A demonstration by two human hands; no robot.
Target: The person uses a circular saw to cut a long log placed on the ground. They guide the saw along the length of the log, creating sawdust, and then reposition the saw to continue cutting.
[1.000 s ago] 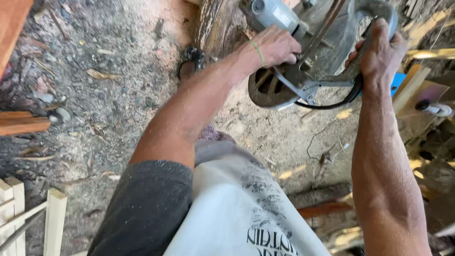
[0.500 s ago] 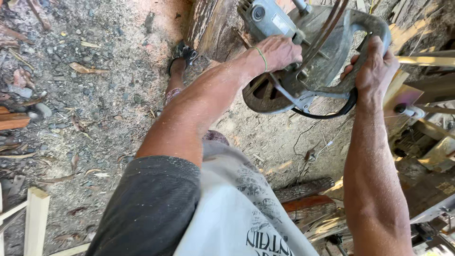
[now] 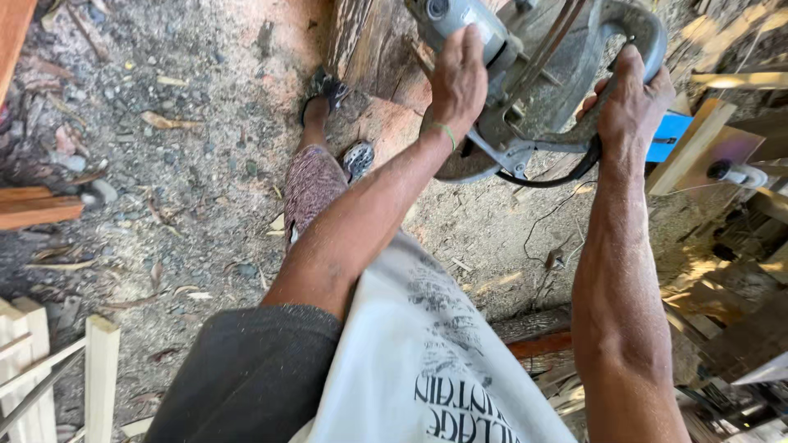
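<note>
I observe both arms extended forward and down from the shoulders, nearly straight at the elbows, converging on a circular saw [image 3: 542,74] at the top of the view.

Left hand [image 3: 460,78]: palm down on the saw's grey motor housing [image 3: 460,20], wrist slightly cocked, fingers curled over the housing and gripping it. A thin green band [image 3: 443,129] sits around the wrist.

Right hand [image 3: 628,102]: wrapped around the saw's curved rear handle [image 3: 636,25], fingers closed tight on the grip, thumb side facing the camera. I cannot tell whether a finger rests on a trigger. The forearm runs steeply up the right of the frame.

The saw is held off the ground in front of the body, its round blade guard [image 3: 468,160] below the left wrist and a black cord [image 3: 558,176] looping beneath the handle. Its far end is cut off by the top edge of the view.

Behind the saw stands a rough wooden log [image 3: 361,41]. One leg and a sandalled foot [image 3: 324,86] are planted on the sawdust-covered ground [image 3: 164,123] beside the log. Pale timber offcuts [image 3: 98,369] lie at lower left; a wood block [image 3: 694,143] sits at right.
</note>
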